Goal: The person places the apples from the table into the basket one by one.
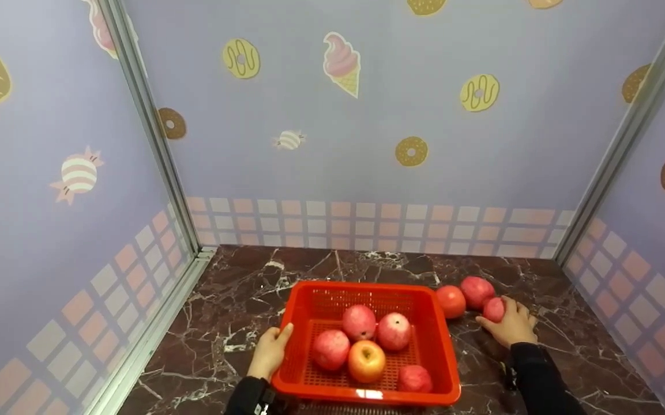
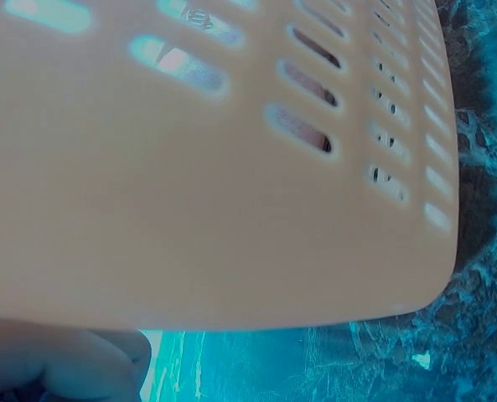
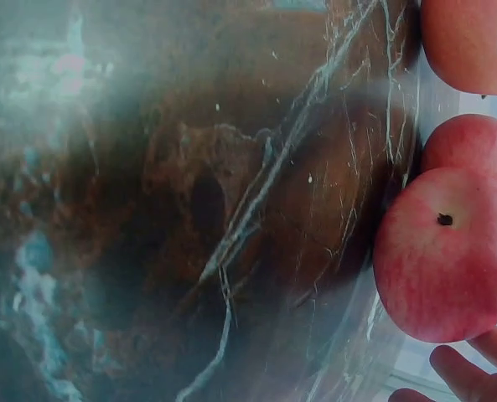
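Note:
My left hand [image 1: 270,353] grips the left rim of a red plastic basket [image 1: 446,346], thumb over the edge. The left wrist view shows the slotted basket wall [image 2: 189,234] up close and part of the hand [image 2: 64,360]. Inside the basket lie several red apples [image 1: 331,349] and a yellowish one [image 1: 366,361]. Right of the basket, my right hand [image 1: 515,326] holds a red apple [image 1: 493,310] between thumb and fingers. In the right wrist view, fingertips [image 3: 462,373] meet that apple [image 3: 445,255] from below; the thumb is hidden there.
Two more apples, an orange-red one [image 1: 451,301] by the basket's right wall and a red one [image 1: 477,292] behind the held apple, lie on the dark marbled tabletop [image 1: 240,288]. Patterned panels [image 1: 320,173] and metal posts [image 1: 162,150] enclose the table at the back and sides.

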{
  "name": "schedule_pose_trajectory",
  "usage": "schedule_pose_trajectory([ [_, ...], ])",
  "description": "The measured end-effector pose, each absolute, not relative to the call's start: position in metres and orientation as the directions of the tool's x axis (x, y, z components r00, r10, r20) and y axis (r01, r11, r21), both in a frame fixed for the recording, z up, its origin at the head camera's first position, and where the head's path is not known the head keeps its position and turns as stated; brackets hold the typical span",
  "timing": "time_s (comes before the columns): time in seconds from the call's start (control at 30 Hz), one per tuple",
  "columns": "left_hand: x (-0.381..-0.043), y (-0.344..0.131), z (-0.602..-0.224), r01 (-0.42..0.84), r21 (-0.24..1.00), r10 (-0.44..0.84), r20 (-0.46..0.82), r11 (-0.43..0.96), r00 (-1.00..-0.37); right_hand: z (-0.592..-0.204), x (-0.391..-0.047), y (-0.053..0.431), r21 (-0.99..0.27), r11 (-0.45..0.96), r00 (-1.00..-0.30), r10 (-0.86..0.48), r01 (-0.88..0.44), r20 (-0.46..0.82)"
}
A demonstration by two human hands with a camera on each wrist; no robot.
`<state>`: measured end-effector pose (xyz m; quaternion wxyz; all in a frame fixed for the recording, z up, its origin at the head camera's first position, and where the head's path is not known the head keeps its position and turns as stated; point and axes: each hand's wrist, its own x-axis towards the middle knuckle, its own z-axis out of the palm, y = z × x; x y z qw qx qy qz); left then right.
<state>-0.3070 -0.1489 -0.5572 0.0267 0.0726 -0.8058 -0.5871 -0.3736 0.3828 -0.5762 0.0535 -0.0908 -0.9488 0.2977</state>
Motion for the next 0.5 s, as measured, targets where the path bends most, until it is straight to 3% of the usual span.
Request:
schedule_pose_trajectory([
  [0.5, -0.3081, -0.1497, -0.5595, -0.068, 0.940, -0.153, -0.017, 0.335, -0.988, -0.5864, -0.3733, 0.3746, -0.570, 0.810, -0.940, 0.289, 0.140, 0.180],
])
